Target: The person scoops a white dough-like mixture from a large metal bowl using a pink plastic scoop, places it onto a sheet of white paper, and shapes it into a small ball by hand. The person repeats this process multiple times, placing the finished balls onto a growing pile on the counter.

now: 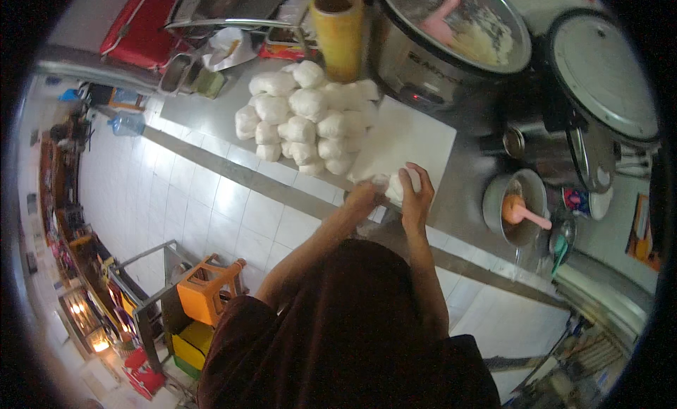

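At the counter's near edge, my right hand curls its fingers around a white wrapped bundle. Close against the bundle's left side is my left hand, blurred, with its fingers closed on what looks like the gathered end of the wrapping. Both hands are over the near corner of a stack of white sheets. Left of the sheets, several similar rounded white bundles are piled on the steel counter.
Beyond the sheets stands an open rice cooker with a pink paddle inside. An upright yellow roll is behind the pile. To the right are a lid and a pot with a ladle. An orange stool is on the floor.
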The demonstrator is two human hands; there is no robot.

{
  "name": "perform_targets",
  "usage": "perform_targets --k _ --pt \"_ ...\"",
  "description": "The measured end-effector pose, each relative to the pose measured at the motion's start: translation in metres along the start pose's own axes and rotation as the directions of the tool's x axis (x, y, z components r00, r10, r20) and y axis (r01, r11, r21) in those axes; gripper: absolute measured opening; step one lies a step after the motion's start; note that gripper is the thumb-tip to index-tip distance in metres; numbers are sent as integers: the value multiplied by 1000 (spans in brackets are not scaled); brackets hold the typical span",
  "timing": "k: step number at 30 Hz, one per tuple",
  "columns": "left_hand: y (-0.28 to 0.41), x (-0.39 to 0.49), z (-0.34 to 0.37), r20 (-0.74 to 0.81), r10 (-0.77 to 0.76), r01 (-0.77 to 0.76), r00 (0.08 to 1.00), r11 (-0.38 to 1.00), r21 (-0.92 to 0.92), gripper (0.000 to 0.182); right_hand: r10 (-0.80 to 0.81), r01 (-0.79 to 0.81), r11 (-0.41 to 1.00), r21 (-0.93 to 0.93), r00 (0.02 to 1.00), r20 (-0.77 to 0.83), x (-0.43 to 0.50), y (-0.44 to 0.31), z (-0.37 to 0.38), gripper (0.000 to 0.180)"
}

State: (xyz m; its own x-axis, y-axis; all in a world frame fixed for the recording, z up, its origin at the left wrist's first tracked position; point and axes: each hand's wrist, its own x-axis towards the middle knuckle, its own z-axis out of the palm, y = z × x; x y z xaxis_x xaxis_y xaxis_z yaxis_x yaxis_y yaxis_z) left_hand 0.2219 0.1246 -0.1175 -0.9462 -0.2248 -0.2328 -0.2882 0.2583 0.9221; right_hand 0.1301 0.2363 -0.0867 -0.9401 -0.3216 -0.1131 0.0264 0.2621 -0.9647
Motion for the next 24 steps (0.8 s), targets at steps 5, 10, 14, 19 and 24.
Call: perform_targets --k 5,10,14,19,24 --pt "23 8 38 -477 -369 -123 798 674 -728 26 -469 433 842 -322 882 -41 -7 -7 17 38" --pt "51 -8 15 -126 -486 135 865 468 -873 32 -443 406 848 -341 896 -35 -14 -11 26 44" --pt "35 -17 17 -230 -440 10 868 478 -878 33 -372 369 894 -252 927 39 -23 -20 37 55" --pt "32 -33 -12 -317 -407 0 856 614 -789 36 -22 24 1000 -2 945 325 -13 -50 48 60" --pt "39 -60 -49 -455 -419 -29 786 710 -703 44 -330 456 883 -108 769 547 50 -114 107 68"
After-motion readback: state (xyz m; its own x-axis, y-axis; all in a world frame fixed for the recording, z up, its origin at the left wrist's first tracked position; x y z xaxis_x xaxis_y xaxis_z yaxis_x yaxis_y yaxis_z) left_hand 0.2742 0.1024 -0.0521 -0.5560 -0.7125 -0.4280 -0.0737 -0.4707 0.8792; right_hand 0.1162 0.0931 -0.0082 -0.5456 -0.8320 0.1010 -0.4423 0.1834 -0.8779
